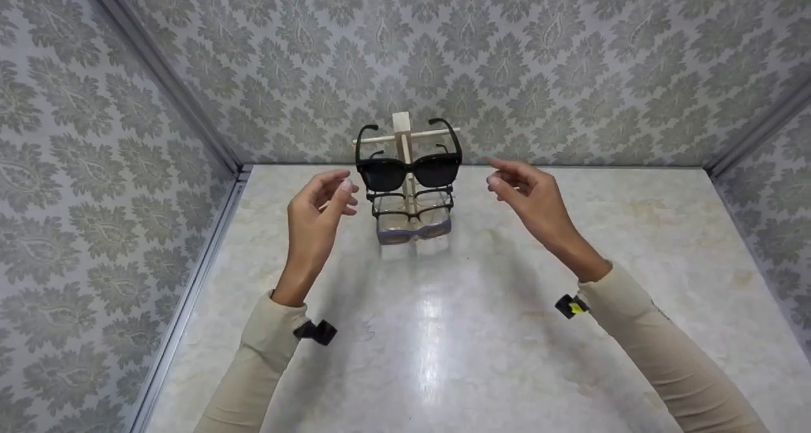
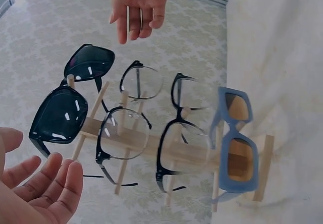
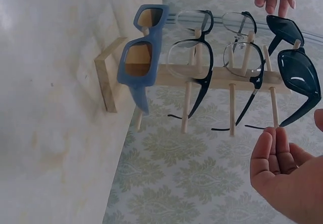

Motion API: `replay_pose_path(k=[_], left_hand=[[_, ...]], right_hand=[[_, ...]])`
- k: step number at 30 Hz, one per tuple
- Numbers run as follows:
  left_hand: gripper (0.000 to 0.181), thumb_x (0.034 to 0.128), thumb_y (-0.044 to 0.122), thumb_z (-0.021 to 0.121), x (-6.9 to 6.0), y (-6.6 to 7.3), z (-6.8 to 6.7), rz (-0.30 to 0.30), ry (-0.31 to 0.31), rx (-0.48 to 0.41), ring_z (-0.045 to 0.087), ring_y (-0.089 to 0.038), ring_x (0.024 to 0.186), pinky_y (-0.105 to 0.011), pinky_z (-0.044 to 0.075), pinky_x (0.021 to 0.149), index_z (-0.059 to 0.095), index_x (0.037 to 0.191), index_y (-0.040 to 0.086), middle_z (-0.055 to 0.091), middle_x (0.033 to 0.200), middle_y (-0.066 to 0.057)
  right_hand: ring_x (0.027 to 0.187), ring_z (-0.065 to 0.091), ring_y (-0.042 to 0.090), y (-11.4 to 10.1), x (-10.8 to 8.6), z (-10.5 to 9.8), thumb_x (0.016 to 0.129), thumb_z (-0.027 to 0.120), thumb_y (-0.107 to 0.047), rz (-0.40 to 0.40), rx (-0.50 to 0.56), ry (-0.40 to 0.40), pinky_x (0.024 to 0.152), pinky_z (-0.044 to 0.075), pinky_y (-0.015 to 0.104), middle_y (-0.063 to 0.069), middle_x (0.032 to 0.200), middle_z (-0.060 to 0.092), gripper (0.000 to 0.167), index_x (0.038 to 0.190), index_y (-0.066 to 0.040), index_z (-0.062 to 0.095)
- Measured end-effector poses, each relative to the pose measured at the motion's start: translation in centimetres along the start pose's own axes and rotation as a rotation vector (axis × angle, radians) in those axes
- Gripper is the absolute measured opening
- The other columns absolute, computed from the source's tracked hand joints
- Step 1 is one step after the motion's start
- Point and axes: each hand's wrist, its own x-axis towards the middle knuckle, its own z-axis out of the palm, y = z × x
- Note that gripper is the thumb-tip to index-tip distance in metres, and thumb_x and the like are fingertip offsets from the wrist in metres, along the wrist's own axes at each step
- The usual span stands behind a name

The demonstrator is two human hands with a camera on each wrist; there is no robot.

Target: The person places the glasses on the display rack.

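Black sunglasses (image 1: pixel 437 170) rest on the top pegs of a wooden eyewear stand (image 1: pixel 402 123), their dark lenses facing me. To their left is my left hand (image 1: pixel 313 211), fingers loosely bent and holding nothing. My right hand (image 1: pixel 535 201) hovers on the other side, also with nothing in it, a small gap from the sunglasses in the head view. Below them hang two pairs of clear glasses: one pair with dark upper rims (image 2: pixel 103 133) and one black-rimmed pair (image 2: pixel 160 156). Blue sunglasses (image 2: pixel 255 171) with brown lenses occupy the lowest pegs, near the stand's base (image 2: pixel 264 168).
The stand is on a pale marbled table (image 1: pixel 431 338), close to its back edge. Patterned wall panels (image 1: pixel 469 33) enclose the back and both sides, with metal rails (image 1: pixel 190 287) along the left. A small black device (image 1: pixel 317 333) is worn at each wrist.
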Motion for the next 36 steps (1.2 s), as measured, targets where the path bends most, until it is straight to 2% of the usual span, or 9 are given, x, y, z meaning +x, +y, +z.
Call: replay_pose_path(k=[5,11,17,23,26,32,36], left_hand=[[0.025,0.1113,0.016,0.069,-1.6,-0.6,0.1,0.012,-0.035,0.018,0.074,-0.025,0.091,-0.034,0.066,0.078,0.074,0.129,-0.001,0.079,0.108,-0.010],[0.024,0.1102,0.015,0.071,-2.9,-1.1,0.8,0.012,-0.065,0.030,0.074,-0.024,0.091,-0.032,0.066,0.078,0.075,0.126,-0.002,0.079,0.107,-0.011],[0.026,0.1101,0.016,0.071,-4.1,-1.7,1.5,0.002,-0.105,0.040,0.075,-0.025,0.092,-0.033,0.066,0.078,0.074,0.126,-0.005,0.078,0.108,-0.011],[0.023,0.1101,0.017,0.072,-5.3,-2.6,2.6,0.010,-0.142,0.073,0.076,-0.026,0.093,-0.032,0.065,0.078,0.076,0.124,0.000,0.079,0.109,-0.013],[0.021,0.1099,0.018,0.072,-5.8,-3.0,3.2,0.020,-0.173,0.097,0.077,-0.027,0.093,-0.036,0.066,0.079,0.077,0.123,0.002,0.080,0.109,-0.015],[0.022,0.1088,0.018,0.073,-6.5,-3.5,4.2,0.031,-0.206,0.149,0.077,-0.022,0.099,-0.039,0.065,0.083,0.078,0.123,0.002,0.081,0.111,-0.005],[0.020,0.1079,0.016,0.074,-6.7,-3.7,4.8,0.025,-0.216,0.164,0.076,-0.020,0.101,-0.042,0.065,0.083,0.078,0.123,0.004,0.081,0.111,-0.006]], right_hand=[[0.110,0.071,0.016,1.1,-1.7,-1.3,0.111,0.071,-0.021,0.003,-0.045,0.006,0.094,0.060,0.023,0.017,0.125,0.073,0.042,0.146,0.001,0.067],[0.115,0.070,0.013,1.9,-3.7,-2.5,0.111,0.070,-0.019,0.003,-0.092,0.009,0.097,0.058,0.019,0.016,0.129,0.073,0.040,0.146,0.001,0.067],[0.117,0.070,0.013,2.6,-5.5,-3.3,0.111,0.070,-0.017,0.029,-0.065,0.012,0.098,0.058,0.020,0.020,0.132,0.071,0.039,0.145,0.001,0.067],[0.117,0.071,0.013,3.7,-6.8,-4.1,0.111,0.070,-0.015,0.038,-0.051,0.014,0.099,0.059,0.021,0.021,0.131,0.071,0.037,0.144,0.001,0.068],[0.117,0.071,0.011,4.2,-7.5,-4.3,0.111,0.069,-0.014,0.050,-0.061,0.016,0.098,0.059,0.020,0.022,0.131,0.071,0.037,0.144,0.001,0.068],[0.118,0.070,0.009,4.8,-8.5,-4.7,0.112,0.069,-0.018,0.076,-0.113,0.017,0.097,0.057,0.018,0.018,0.133,0.072,0.038,0.146,-0.001,0.068],[0.119,0.069,0.009,5.3,-9.1,-4.8,0.112,0.069,-0.020,0.085,-0.154,0.010,0.097,0.056,0.017,0.015,0.134,0.073,0.039,0.147,-0.002,0.068]])
